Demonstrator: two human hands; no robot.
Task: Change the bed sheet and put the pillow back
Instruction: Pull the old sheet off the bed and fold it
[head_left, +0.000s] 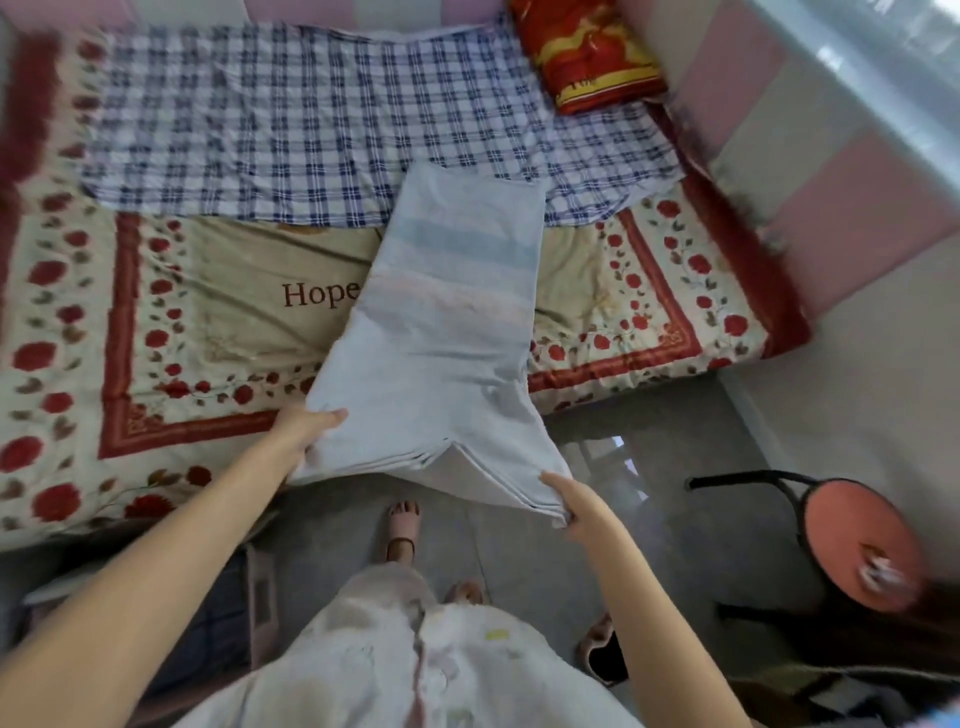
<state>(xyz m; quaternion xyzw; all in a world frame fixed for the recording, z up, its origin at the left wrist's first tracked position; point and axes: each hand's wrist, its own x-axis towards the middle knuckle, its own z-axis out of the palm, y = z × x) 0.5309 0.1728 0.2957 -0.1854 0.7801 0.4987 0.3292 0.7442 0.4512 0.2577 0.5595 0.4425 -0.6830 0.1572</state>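
Observation:
A folded pale blue sheet lies lengthwise across the bed, its near end hanging over the bed's front edge. My left hand grips the near left corner of the sheet. My right hand pinches the near right corner, lower and off the bed. Under it, a floral red-and-cream quilt with the word "Hope" covers the bed. A blue-and-white checked sheet is spread over the far half. A red and yellow pillow sits at the far right corner.
Pink and white padded panels line the wall behind and right of the bed. A round orange stool with black legs stands on the grey floor to my right. My sandalled feet stand close to the bed's edge. A dark slipper lies nearby.

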